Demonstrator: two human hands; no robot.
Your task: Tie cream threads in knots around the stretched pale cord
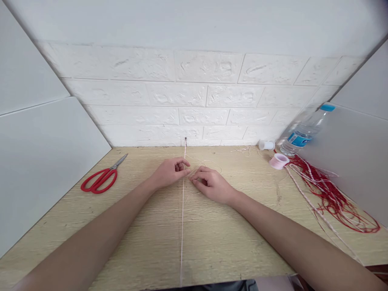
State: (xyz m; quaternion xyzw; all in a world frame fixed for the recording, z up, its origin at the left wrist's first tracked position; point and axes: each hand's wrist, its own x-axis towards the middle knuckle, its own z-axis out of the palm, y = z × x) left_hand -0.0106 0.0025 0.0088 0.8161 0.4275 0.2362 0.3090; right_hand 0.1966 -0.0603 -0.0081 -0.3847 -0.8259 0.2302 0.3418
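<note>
Pink cord pinched by left hand and right hand, one scissors, two spools.

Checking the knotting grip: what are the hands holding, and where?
Both hands, left hand and right hand, pinch thin pale cord at mid-length with their fingertips.

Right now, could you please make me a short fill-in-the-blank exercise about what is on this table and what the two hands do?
1. The scissors lying left of the left hand have handles of the colour ____.
2. Both hands, left and right hand, pinch thin cord at the taut pale ____ running down the middle of the table.
3. The water bottle lying by the wall has a ____ cap.
4. The tangle of red cords lies to the ____ of the right hand.

Missing words: red; string; blue; right
</note>
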